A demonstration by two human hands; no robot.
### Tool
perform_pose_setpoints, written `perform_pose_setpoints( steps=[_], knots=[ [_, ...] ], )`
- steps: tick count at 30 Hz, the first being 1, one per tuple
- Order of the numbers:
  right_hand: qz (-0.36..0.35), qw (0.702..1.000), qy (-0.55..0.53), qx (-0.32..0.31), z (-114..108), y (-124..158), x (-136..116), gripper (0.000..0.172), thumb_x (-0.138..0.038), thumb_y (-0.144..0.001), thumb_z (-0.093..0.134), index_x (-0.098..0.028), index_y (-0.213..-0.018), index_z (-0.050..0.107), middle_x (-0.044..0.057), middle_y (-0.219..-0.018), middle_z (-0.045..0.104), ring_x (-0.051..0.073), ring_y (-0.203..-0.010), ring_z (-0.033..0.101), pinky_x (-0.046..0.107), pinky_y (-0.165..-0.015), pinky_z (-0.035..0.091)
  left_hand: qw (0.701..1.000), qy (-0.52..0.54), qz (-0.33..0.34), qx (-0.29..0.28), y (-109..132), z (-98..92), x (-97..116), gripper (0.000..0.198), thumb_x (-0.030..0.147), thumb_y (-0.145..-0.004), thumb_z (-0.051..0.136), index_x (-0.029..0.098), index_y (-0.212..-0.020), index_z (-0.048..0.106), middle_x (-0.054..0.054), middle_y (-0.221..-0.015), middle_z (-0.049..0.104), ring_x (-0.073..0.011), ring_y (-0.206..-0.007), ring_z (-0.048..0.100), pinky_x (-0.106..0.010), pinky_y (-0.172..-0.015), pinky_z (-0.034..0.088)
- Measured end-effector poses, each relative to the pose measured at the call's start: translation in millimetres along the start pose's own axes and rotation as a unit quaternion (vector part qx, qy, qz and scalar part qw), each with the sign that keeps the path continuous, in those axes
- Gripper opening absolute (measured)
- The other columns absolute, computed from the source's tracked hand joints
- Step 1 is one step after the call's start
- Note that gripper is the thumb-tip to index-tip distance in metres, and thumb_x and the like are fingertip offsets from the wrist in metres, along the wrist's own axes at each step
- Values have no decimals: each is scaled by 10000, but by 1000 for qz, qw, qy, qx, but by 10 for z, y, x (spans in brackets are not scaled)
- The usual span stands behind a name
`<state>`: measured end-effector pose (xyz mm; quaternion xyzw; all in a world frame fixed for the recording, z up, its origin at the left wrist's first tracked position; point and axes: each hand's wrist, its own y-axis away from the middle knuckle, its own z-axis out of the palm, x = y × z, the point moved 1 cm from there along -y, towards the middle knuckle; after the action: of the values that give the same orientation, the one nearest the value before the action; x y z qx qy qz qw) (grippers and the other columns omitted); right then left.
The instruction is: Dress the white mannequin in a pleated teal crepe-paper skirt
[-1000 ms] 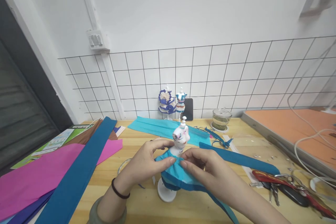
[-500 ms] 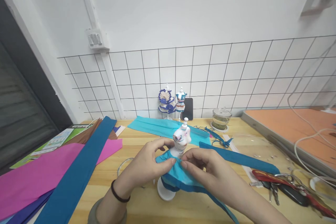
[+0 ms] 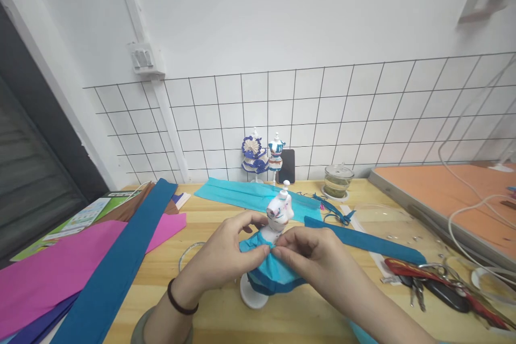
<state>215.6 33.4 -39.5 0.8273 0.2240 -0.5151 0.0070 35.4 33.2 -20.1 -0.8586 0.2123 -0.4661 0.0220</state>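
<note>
A small white dress form (image 3: pixel 279 209) stands on a round white base (image 3: pixel 253 294) near the middle of the table. Turquoise crepe paper (image 3: pixel 274 273), with a darker blue layer beneath, wraps its waist like a gathered skirt. My left hand (image 3: pixel 236 247) curves around the form's left side, thumb pressing the paper's top edge at the front. Opposite it, my right hand (image 3: pixel 312 252) pinches that same edge between thumb and fingers, close to the left thumb. A turquoise end of paper (image 3: pixel 360 333) shows below my right forearm.
Two decorated dress forms (image 3: pixel 255 157) and a phone (image 3: pixel 287 165) stand at the wall. A lidded glass cup (image 3: pixel 337 180) sits behind blue strips (image 3: pixel 374 242). Keys (image 3: pixel 419 287) lie right; a flat turquoise sheet (image 3: pixel 229 191) lies behind, pink paper (image 3: pixel 64 247) left.
My fingers have gathered the turquoise paper slightly at the front waist. The dark blue strip that trailed below my right hand has shifted out of sight. The view has moved slightly.
</note>
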Motion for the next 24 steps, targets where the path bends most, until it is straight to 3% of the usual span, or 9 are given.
perform_pose_setpoints(
  steps=[7,14,24],
  knots=[
    [-11,998,40,39,-16,-5,-33,192,-292,-795,566,-180,-651,626,-8,-591,608,127,-545,507,220,-500,382,1000,10,3,13,3,4,-1,272,172,-755,600,234,-1019,619,7,-1053,666,-177,-983,591,-298,-898,456],
    [4,999,26,47,-23,-47,2,213,-329,-778,590,-189,-617,599,-13,-578,589,130,-548,503,221,-502,375,998,62,-13,-29,16,1,-36,388,171,-770,609,170,-1157,617,-67,-1230,627,-226,-1136,558,-316,-959,456],
    [3,997,22,72,-2,-45,51,267,-381,-788,608,-186,-607,583,-10,-586,581,132,-553,495,229,-495,379,997,50,29,-49,-7,-21,47,402,140,-807,580,249,-1190,634,-33,-1171,666,-228,-1068,594,-317,-901,477]
  ],
)
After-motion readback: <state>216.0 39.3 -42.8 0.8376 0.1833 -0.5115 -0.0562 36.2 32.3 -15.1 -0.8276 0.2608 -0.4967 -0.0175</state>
